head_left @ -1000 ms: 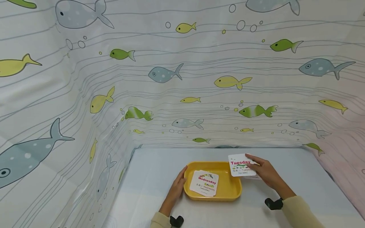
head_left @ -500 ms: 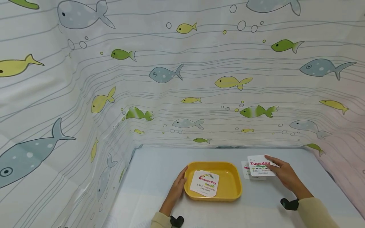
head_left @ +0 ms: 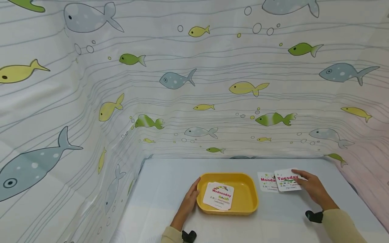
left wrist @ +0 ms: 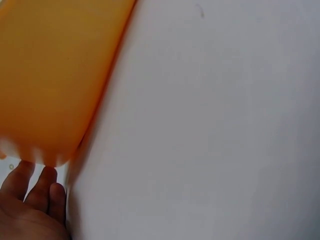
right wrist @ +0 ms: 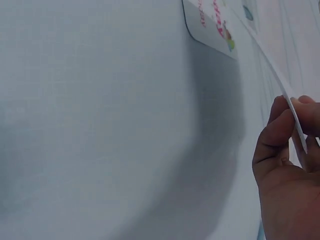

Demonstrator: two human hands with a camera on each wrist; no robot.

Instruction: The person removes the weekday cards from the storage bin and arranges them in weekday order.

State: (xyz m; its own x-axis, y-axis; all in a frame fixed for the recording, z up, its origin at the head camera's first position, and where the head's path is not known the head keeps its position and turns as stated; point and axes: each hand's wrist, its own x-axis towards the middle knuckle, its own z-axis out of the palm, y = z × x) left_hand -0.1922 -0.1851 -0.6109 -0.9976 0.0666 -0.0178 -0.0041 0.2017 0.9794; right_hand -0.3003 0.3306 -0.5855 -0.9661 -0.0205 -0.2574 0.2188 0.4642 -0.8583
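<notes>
R hand (head_left: 315, 189): thumb + fingers pinching "Tuesday" flashcard (head_left: 285, 184), edge nearest hand raised off table (head_left: 278, 219); far-edge contact unclear. "Monday" flashcard (head_left: 267, 184) L of R hand, past Tues. card, partly hidden by it. L hand (head_left: 187, 199): fingers approx. straight, touching end of yellow tray (head_left: 245, 197). "Wednesday" flashcard (head_left: 216, 198) atop other cards in tray, just R of L hand.

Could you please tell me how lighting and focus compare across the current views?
Head view: brighter and mostly sharp, with the heading on the Tuesday card readable, though the smallest print isn't; left wrist view: dim and soft, the yellow tray lacking crisp detail; right wrist view: dim, with a broad, soft-edged shadow across the table beside the right hand.
</notes>
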